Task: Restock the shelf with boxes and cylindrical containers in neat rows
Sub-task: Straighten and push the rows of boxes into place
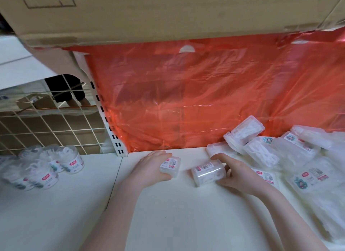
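Both hands are down on the white shelf (186,213) now; I take the slotted upright (112,131) as my landmark. Just right of its foot my left hand (149,168) clamps a small clear box (171,166); the palm hides the box's left end, the labelled end points right, and its long axis I can't call. Further right of the upright my right hand (236,173) curls round a clear cylindrical container (207,173) lying on its side, long axis running left to right, one round end facing the upright, the other buried in my palm. Far right of the upright sits a jumbled pile of clear boxes (298,157), tilted every way, washed out and cut by the frame edge; labels too small to read. Left of the upright, upright labelled tubs (50,166) cluster together, the leftmost cropped. Behind, a red plastic sheet (205,93) veils the back; a cardboard box (149,15) overhangs, its top out of frame.
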### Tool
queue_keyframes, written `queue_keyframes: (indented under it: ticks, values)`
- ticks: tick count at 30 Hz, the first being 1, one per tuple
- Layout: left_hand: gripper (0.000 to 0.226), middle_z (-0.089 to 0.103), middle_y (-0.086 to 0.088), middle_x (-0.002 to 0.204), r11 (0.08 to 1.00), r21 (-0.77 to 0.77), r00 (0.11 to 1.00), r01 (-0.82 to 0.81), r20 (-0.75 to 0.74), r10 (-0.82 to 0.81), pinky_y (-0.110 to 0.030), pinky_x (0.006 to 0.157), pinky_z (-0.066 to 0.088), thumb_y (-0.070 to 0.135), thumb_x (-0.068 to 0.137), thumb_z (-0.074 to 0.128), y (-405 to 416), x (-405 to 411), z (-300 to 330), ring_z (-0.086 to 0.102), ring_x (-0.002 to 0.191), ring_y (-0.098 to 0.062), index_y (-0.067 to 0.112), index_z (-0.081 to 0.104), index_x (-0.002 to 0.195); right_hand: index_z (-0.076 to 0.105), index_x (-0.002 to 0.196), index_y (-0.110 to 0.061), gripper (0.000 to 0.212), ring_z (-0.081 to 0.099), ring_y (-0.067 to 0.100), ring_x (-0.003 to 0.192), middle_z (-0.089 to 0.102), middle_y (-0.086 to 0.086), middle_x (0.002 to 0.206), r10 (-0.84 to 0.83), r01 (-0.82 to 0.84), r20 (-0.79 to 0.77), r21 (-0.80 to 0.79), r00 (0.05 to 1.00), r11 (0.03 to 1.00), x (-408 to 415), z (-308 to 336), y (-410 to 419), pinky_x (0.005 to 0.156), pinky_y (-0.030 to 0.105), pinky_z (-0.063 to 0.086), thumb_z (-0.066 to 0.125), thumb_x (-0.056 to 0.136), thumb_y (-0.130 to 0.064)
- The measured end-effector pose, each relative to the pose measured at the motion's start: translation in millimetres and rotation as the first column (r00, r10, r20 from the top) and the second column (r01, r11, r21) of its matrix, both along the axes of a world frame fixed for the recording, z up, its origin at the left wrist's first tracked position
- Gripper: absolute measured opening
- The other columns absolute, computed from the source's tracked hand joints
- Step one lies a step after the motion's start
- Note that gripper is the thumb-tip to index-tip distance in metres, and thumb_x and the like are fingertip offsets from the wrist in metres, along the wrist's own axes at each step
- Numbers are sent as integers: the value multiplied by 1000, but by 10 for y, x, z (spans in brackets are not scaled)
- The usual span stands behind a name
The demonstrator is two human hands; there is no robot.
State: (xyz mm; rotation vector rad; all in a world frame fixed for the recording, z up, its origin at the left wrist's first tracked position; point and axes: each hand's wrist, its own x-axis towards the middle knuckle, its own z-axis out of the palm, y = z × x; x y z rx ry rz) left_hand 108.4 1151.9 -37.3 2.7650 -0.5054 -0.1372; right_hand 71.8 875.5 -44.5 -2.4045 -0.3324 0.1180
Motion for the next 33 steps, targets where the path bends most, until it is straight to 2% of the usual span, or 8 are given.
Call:
queue_keyframes:
  ticks: [7, 11, 15, 19, 22, 27, 29, 33]
  values:
    - [69, 42, 10, 135, 999, 26, 999, -34, 1, 34, -26, 105, 30, 37, 77, 68, 23, 4, -1, 33, 128, -12, 30, 40, 140, 46, 107, -51, 63, 54, 6, 85, 55, -17, 112, 82, -80, -45, 48, 996, 996, -60, -2, -64, 70, 18, 46, 50, 65, -4]
    - [69, 43, 9, 134, 999, 25, 999, -39, 6, 39, -28, 105, 30, 37, 77, 68, 35, -6, -6, 33, 127, -12, 29, 40, 140, 45, 104, -47, 59, 55, 9, 90, 57, -14, 105, 98, -99, -75, -12, 992, 995, -59, 16, -68, 73, 27, 50, 55, 67, -3]
    - [68, 45, 9, 128, 998, 34, 999, -49, 15, 48, -27, 101, 33, 40, 76, 69, 65, -22, 4, 35, 124, -12, 30, 42, 138, 44, 96, -46, 54, 52, -2, 91, 57, -19, 100, 104, -106, -34, -66, 994, 992, -50, 57, -48, 72, 17, 45, 62, 66, -5]
    - [67, 47, 8, 121, 997, 19, 997, -71, 5, 71, -27, 97, 35, 42, 75, 70, 117, -50, 5, 38, 120, -12, 30, 44, 135, 46, 104, -46, 63, 47, -5, 102, 50, -17, 110, 116, -116, 31, -9, 993, 993, -61, 151, -67, 84, 16, 43, 71, 65, -3]
    - [67, 46, 7, 119, 996, 8, 996, -93, -3, 93, -27, 95, 36, 43, 73, 70, 165, -83, -4, 39, 118, -13, 30, 45, 134, 50, 106, -44, 60, 48, -3, 100, 48, -7, 110, 129, -129, 12, 63, 992, 990, -88, 262, -49, 78, 16, 48, 79, 65, -10]
    - [69, 45, 7, 122, 993, 0, 993, -119, -5, 119, -26, 96, 36, 45, 74, 70, 214, -142, -19, 37, 119, -12, 30, 43, 136, 55, 113, -45, 63, 49, 2, 107, 49, -10, 116, 176, -178, 45, 51, 983, 983, -89, 310, 10, 86, 25, 48, 73, 69, -4]
    - [70, 45, 8, 123, 992, -4, 992, -128, -5, 128, -26, 96, 36, 44, 74, 70, 246, -179, -31, 37, 119, -12, 30, 43, 136, 56, 113, -45, 65, 46, 1, 113, 48, -13, 117, 217, -219, 36, 47, 975, 975, -103, 326, 63, 92, 21, 43, 68, 68, 1]
    - [72, 45, 8, 125, 989, -12, 989, -148, -2, 148, -26, 97, 36, 44, 73, 70, 307, -246, -51, 37, 120, -13, 30, 42, 138, 60, 106, -49, 46, 48, 2, 112, 50, -14, 113, 257, -253, -20, 99, 966, 962, -177, 410, 225, 92, 15, 40, 70, 63, -37]
